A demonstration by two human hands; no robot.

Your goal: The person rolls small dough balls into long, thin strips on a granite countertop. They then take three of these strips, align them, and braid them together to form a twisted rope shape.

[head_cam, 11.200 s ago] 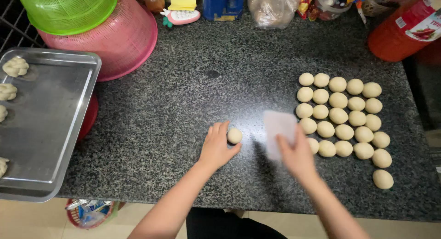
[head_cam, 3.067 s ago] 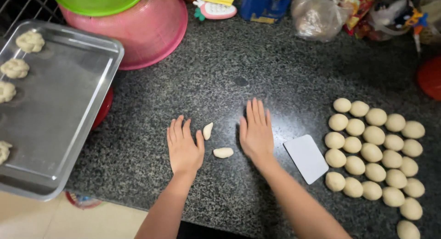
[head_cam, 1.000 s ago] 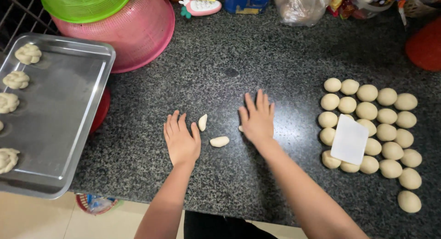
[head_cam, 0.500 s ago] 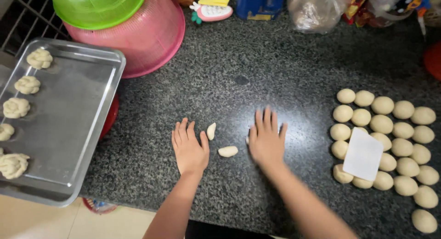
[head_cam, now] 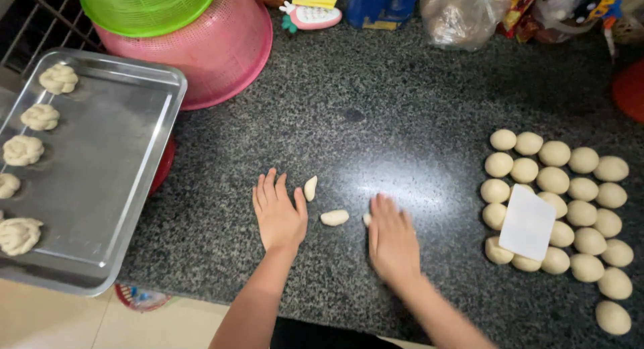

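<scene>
Slid back toward the body since half a second ago, right hand (head_cam: 392, 241), flat on a dough bit (head_cam: 367, 219); left hand (head_cam: 278, 211) spread flat beside two dough pieces (head_cam: 334, 217); dough balls (head_cam: 557, 181) well right, white scraper (head_cam: 527, 222) atop.

A wide bare stretch of the dark counter (head_cam: 402, 114) is lying open in the centre of the frame. The metal tray (head_cam: 127, 188) and stacked pink basket (head_cam: 228, 54) are blocking the left side. The grid of dough balls (head_cam: 570, 188) under a white scraper (head_cam: 528, 221) is filling the right. Bags and small items (head_cam: 463, 13) are crowding the upper edge.
</scene>
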